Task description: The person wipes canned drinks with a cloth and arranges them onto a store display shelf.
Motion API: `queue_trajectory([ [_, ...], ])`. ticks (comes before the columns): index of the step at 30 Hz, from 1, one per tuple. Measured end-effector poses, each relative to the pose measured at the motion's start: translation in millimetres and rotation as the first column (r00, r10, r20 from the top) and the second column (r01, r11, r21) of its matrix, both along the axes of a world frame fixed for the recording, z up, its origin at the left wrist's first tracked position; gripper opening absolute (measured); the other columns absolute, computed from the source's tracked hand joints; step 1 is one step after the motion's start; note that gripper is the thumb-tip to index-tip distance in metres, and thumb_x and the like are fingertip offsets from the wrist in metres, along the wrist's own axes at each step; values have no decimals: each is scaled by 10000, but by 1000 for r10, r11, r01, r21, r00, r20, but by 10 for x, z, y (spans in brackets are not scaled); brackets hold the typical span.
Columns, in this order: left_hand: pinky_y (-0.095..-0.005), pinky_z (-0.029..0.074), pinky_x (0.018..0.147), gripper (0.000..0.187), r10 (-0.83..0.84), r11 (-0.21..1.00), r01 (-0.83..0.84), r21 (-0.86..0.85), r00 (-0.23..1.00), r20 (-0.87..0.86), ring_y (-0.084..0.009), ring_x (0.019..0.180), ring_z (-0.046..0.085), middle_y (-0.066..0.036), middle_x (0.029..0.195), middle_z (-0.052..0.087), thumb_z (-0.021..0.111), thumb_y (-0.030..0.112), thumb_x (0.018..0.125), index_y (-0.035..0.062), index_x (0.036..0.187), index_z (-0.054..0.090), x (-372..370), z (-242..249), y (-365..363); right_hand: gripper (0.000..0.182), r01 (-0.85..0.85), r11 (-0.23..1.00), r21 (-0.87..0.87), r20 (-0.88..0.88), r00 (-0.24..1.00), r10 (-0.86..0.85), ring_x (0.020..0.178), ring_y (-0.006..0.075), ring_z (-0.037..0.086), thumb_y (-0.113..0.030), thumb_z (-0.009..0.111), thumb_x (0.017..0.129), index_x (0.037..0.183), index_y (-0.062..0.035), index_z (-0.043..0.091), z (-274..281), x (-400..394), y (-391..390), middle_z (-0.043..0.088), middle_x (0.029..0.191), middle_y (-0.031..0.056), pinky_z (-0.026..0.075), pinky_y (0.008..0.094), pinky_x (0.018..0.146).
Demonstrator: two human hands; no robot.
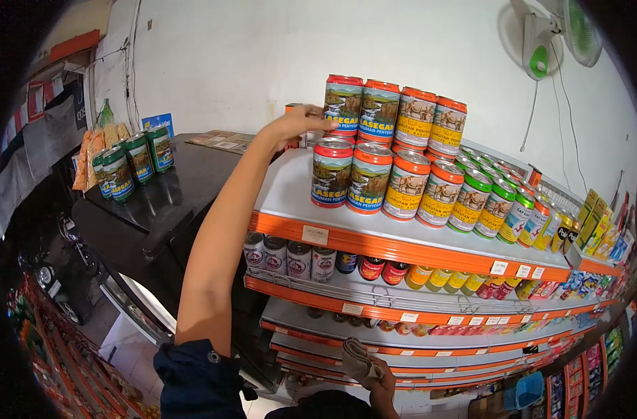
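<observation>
- Two bare hands of one person are at work by the shelves: the left hand [296, 127] is up high, the right hand [384, 383] is low, near the bottom of the view.
- The left hand is at the side of the leftmost upper can [342, 105], which has a landscape picture and a red rim. Its fingers are a little bent and partly open; if they press on the can, I cannot tell.
- This can stands upright in the raised row, just beside another landscape can [380, 110]. Next to them come two cans with a rhinoceros picture [417, 117].
- Below and in front of the raised row is the front row of cans [406, 185]. It stands on the white top shelf [283, 185], which has an orange edge.
- The right hand has its fingers closed around a folded brownish cloth [361, 362].
- On the shelf under the top one I see white cans [299, 260] at the left end, then bottles with yellow drink [438, 279].
- To the left is a black table [186, 167], and green cans [138, 159] stand upright on it, near some snack bags [89, 157].
- A fan [538, 52] is fixed on the white wall, at upper right.
</observation>
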State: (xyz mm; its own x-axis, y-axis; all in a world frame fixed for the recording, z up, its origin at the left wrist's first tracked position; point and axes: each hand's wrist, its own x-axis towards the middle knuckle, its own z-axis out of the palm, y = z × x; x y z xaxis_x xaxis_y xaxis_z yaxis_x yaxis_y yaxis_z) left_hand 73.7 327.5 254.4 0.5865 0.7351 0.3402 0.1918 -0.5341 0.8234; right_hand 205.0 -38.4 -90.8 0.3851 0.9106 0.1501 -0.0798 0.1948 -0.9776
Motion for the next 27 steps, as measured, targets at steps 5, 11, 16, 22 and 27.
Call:
queue_trajectory([
  [5,-333,349,880,414,38,967,-219,132,632,774,-199,1009,480,-117,1076,502,535,229,791,-18,1104,425,-475,125,-755,457,-77,997,23,138,988,74,878,164,480,96,406,635,1083,20,453,90,86,376,473,1008,93,426,277,686],
  [11,-339,425,659,149,87,454,-831,322,401,912,-182,608,534,-109,612,550,449,105,798,-16,853,515,-1010,-1123,-2289,438,-708,571,415,757,617,215,1074,296,465,108,482,656,1069,-37,493,1920,-246,1058,467,1162,179,397,367,870],
  [16,-324,356,645,175,131,335,-886,320,381,915,-158,526,480,-47,489,446,482,231,828,77,788,410,-1573,-1480,-2866,374,-590,719,367,929,277,-246,804,334,545,22,472,661,1020,-71,522,2626,-797,2146,562,925,166,436,408,690],
  [22,-240,380,735,159,568,216,-931,295,365,738,-139,781,503,-69,855,535,516,92,776,-19,886,544,-2896,-705,-1999,305,-428,875,228,973,123,-194,804,345,543,6,456,662,945,-57,553,2521,-1057,2995,580,845,179,425,416,721],
  [27,-353,417,782,625,920,27,-826,563,241,309,-285,891,540,-186,952,555,673,422,615,-43,997,507,-3903,-656,-487,234,-275,923,271,963,63,-263,772,348,549,-4,466,671,881,-63,550,2484,-1209,3287,579,786,178,427,429,688],
])
